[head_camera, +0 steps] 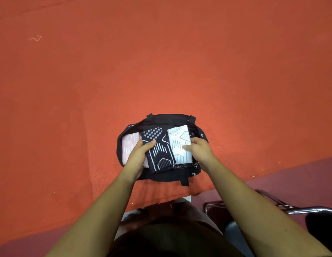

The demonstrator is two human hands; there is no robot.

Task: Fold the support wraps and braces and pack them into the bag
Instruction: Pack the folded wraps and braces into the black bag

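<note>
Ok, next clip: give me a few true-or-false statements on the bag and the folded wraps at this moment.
1. Three folded wraps lie side by side in the black bag. True.
2. The black wrap sits between the pink wrap and the white wrap. True.
3. The left hand holds the white wrap. False: it grips the black wrap; the right hand holds the white one.
4. The bag sits on a chair. False: it sits on the red surface.
</note>
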